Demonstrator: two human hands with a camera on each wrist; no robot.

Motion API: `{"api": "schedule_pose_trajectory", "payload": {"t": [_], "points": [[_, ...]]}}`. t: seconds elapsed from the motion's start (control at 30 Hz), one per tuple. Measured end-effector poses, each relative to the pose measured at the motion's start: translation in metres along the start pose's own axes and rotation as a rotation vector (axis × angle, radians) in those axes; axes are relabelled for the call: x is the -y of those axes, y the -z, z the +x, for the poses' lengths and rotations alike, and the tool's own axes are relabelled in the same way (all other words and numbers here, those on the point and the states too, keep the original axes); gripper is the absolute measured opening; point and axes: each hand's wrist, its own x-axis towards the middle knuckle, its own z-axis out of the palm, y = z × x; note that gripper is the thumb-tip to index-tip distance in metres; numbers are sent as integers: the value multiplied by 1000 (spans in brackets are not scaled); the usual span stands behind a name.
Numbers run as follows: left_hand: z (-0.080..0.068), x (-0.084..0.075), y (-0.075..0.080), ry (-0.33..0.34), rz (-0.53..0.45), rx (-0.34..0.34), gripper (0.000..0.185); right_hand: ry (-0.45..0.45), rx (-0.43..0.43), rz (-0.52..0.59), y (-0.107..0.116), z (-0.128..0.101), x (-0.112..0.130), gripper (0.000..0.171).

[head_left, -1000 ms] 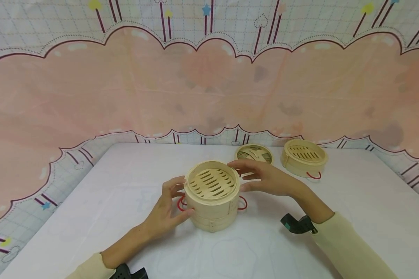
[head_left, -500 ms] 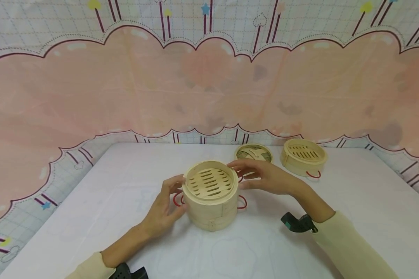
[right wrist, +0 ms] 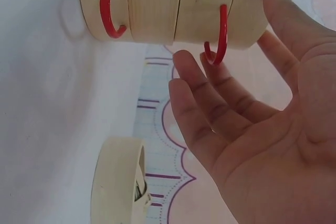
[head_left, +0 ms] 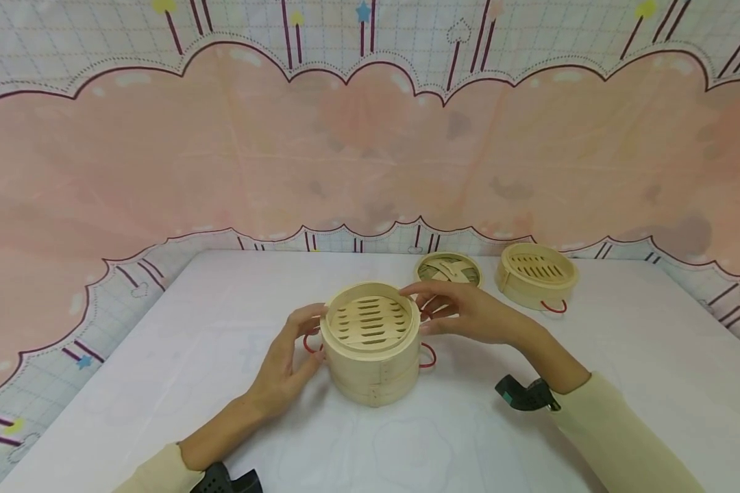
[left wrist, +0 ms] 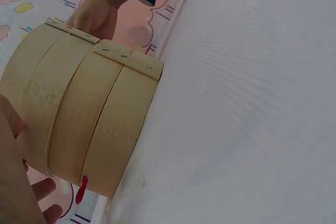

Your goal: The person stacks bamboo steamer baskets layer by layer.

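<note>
Two bamboo steamer baskets are stacked into one upright round stack (head_left: 373, 370) on the white table in the head view. The top one has a slatted floor (head_left: 371, 322). Red loop handles stick out from both sides. My left hand (head_left: 286, 363) grips the left side of the upper basket, with the thumb at its near left edge. At the right, my right hand (head_left: 469, 311) holds the upper rim between forefinger and thumb. Its other fingers curve beside a red handle (right wrist: 223, 32), apart from the wall in the right wrist view. Some left fingertips are hidden behind the stack.
Behind my right hand lies a woven bamboo lid (head_left: 449, 267). Another slatted steamer basket (head_left: 536, 277) with a red handle stands at the back right. A patterned pink curtain (head_left: 370, 157) hangs beyond the white table (head_left: 234, 294).
The stack has shifted slightly left, and its left red handles have turned backward. My left thumb has slid from the front wall to the left edge. My right hand has barely moved.
</note>
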Motion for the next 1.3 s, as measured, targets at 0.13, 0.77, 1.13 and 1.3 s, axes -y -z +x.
{"api": "schedule_pose_trajectory", "payload": {"t": [0.13,0.77,1.13,1.3], "points": [[4,0,0,-48,5,-19,58,11,-5,-4,1,1,-1,53],[22,-33,3,-120,61,-35,66,-8,-28,29,4,3,1,45],[27,-36,5,-122,75,0,67,-32,-8,68,8,3,-1,41],[27,-35,5,-107,51,11,66,-54,1,99,11,2,0,37]]}}
